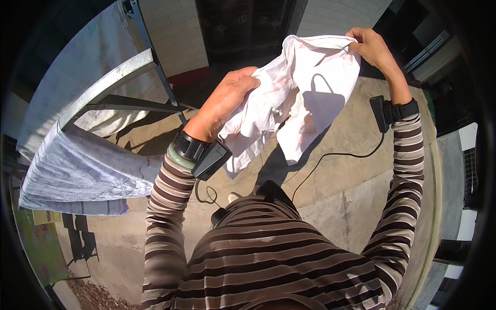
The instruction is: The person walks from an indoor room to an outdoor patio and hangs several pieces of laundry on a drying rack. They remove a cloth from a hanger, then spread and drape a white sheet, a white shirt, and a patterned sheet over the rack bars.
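Observation:
A white cloth garment with faint pinkish patches [325, 69] hangs stretched between my two hands in front of me, above the concrete ground. My left hand [232, 93] pinches its left edge between thumb and fingers, partly behind folds of the fabric. Farther out, at the upper right, my right hand [370, 46] grips the garment's top corner. Its lower part falls in loose folds, with a gap between two hanging portions. A shadow falls across its right half. Each wrist bears a strap with a black device.
At my left stands a metal frame [112, 77] with a pale purple cloth [89, 174] and a large light sheet [93, 58] draped on it. A thin black cable [341, 154] runs from the right wrist. A dark doorway [248, 27] lies ahead.

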Available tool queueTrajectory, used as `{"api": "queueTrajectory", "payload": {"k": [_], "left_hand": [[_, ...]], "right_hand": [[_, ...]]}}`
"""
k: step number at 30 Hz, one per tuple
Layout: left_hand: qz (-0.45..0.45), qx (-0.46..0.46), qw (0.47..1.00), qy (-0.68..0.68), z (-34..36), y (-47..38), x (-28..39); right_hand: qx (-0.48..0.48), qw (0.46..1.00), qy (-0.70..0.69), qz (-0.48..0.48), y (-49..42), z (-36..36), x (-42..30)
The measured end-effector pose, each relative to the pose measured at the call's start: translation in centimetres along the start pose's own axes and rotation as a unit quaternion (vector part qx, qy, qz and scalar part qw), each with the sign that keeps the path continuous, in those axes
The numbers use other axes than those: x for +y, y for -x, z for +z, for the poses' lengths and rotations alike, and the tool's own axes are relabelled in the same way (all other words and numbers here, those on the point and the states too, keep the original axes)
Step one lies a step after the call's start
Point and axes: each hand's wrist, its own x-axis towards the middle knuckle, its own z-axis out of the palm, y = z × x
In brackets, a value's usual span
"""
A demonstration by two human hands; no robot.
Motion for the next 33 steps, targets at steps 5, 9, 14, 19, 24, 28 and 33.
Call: {"api": "queueTrajectory", "payload": {"k": [5, 9, 14, 19, 24, 28, 33], "left_hand": [[-0.005, 0.062, 0.993, -0.100, -0.4, 4.8, 3.9], [0.026, 0.115, 0.914, -0.389, 1.1, 9.5, 6.8], [0.166, 0.289, 0.881, -0.336, 2.7, 14.8, 9.9], [0.314, 0.474, 0.797, -0.206, 0.6, 20.6, 12.8], [0.226, 0.612, 0.742, -0.155, -3.5, 26.8, 11.2], [0.076, 0.618, 0.738, -0.262, -6.2, 29.3, 6.4], [0.066, 0.596, 0.753, -0.271, -8.0, 28.1, 3.4]], "right_hand": [[0.019, 0.999, 0.039, -0.001, 0.1, 7.0, 1.4], [0.007, 0.989, -0.129, -0.069, -3.0, 8.8, 2.1], [0.075, 0.880, -0.460, -0.086, -10.1, 2.8, -6.9], [0.061, 0.753, -0.579, -0.306, -16.4, -5.1, -24.2], [0.038, 0.694, -0.311, -0.648, -19.4, -2.7, -34.3], [-0.155, 0.780, -0.247, -0.554, -18.5, 1.3, -36.4], [-0.071, 0.763, -0.342, -0.544, -15.5, 5.3, -34.5]]}}
